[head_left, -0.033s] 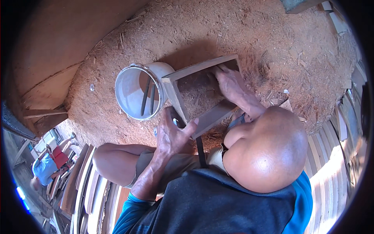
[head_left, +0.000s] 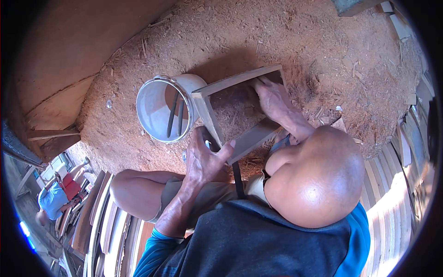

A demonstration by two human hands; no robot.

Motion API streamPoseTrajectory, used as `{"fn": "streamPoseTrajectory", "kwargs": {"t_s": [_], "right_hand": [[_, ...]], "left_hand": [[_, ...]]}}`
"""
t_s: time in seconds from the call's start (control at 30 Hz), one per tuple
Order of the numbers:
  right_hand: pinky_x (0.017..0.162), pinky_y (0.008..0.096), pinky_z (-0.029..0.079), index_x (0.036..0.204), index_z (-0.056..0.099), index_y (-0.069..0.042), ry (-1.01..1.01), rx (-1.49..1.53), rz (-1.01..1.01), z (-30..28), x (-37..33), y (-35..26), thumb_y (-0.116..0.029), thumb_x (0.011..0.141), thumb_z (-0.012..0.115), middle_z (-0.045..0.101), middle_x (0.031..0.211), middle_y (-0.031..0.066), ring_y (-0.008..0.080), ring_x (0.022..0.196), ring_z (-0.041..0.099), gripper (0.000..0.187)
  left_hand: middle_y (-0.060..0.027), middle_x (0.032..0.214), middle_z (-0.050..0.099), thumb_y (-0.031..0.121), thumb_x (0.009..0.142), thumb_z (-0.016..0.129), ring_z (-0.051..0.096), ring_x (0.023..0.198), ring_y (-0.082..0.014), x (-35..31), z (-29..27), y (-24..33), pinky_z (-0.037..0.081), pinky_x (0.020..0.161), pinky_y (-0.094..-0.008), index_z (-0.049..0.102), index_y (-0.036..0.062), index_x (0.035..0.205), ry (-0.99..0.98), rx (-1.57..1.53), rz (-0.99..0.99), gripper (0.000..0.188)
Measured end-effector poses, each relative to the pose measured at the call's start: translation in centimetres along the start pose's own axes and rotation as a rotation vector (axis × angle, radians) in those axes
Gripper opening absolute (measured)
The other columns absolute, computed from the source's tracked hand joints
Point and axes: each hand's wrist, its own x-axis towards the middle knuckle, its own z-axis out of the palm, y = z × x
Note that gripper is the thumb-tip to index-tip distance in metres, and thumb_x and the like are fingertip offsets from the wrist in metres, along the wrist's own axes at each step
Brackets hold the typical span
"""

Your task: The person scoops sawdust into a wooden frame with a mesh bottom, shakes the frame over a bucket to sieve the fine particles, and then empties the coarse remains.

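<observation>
A rectangular open wooden frame [head_left: 210, 113], with deep sides like a box without a bottom, is tilted in front of me. My left hand [head_left: 203, 159] grips its near left corner, the thumb on the outer edge and the fingers around the side board. Inside the frame, toward its right end, is my right hand [head_left: 274, 99]. Its fingers are bent and close together near the inner face of the boards. Anything under those fingertips is hidden. A white plastic bucket [head_left: 191, 83] lies on its side against the frame's left end, with two dark rods [head_left: 172, 115] inside it.
Sawdust and wood chips cover the ground [head_left: 295, 37]. A large brown panel [head_left: 69, 51] stands at the upper left. Stacked boards lie at the lower left [head_left: 108, 226] and along the right [head_left: 378, 198]. Another person [head_left: 51, 198] in blue is in the far left background.
</observation>
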Motion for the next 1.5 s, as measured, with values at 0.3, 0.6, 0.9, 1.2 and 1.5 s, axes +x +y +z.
{"fn": "streamPoseTrajectory", "kwargs": {"t_s": [0.3, 0.6, 0.9, 1.2, 1.5], "right_hand": [[0.067, 0.041, 0.053, 0.098, 0.068, -0.011, 0.272, -0.114, 0.711, -11.3, -3.6, 4.9, -0.018, 0.091, 0.066, 0.069, 0.092, 0.0104, 0.0268, 0.075, 0.068, 0.01], [0.076, 0.0395, 0.053, 0.109, 0.067, -0.005, 0.602, 0.013, 0.206, -8.6, -2.9, 4.2, -0.018, 0.09, 0.068, 0.065, 0.1, 0.0161, 0.0288, 0.083, 0.066, 0.023], [0.11, 0.0491, 0.032, 0.137, 0.049, 0.002, 0.914, -0.337, 0.449, -13.4, 6.0, 21.7, -0.054, 0.089, 0.058, 0.043, 0.139, 0.0297, 0.0424, 0.133, 0.04, 0.074], [0.11, 0.0513, 0.028, 0.144, 0.045, -0.011, 0.631, -0.464, 0.437, -9.5, 8.2, 13.1, -0.07, 0.078, 0.066, 0.037, 0.143, 0.022, 0.0375, 0.136, 0.032, 0.091], [0.095, 0.0418, 0.05, 0.123, 0.065, -0.016, 0.577, -0.316, 0.101, -6.3, 10.2, 13.6, -0.037, 0.077, 0.079, 0.06, 0.124, 0.0142, 0.0341, 0.115, 0.058, 0.052]], "left_hand": [[-0.0238, 0.1, 0.067, 0.036, 0.076, 0.077, 0.068, 0.094, -0.0325, 0.8, -0.5, -1.1, 0.053, 0.083, -0.0414, 0.052, -0.0095, 0.117, 0.009, -0.015, 0.031, 0.066], [-0.0218, 0.096, 0.067, 0.037, 0.078, 0.075, 0.067, 0.088, -0.0308, 0.9, 0.0, -1.6, 0.052, 0.08, -0.0413, 0.054, -0.0071, 0.114, -0.05, -0.061, -0.03, 0.061], [-0.0132, 0.085, 0.065, 0.04, 0.084, 0.072, 0.064, 0.069, -0.0185, -0.5, 3.2, -3.2, 0.054, 0.062, -0.0326, 0.052, -0.0044, 0.108, 0.012, -0.171, -0.013, 0.054], [-0.0114, 0.085, 0.068, 0.043, 0.087, 0.069, 0.065, 0.077, -0.018, -0.1, 5.4, -2.1, 0.053, 0.068, -0.0324, 0.054, -0.0041, 0.108, -0.107, -0.231, -0.129, 0.054], [-0.0123, 0.088, 0.066, 0.036, 0.087, 0.068, 0.063, 0.082, -0.0202, 0.0, 7.7, -2.8, 0.051, 0.075, -0.0349, 0.053, -0.0055, 0.11, -0.207, -0.462, -0.211, 0.05]]}}
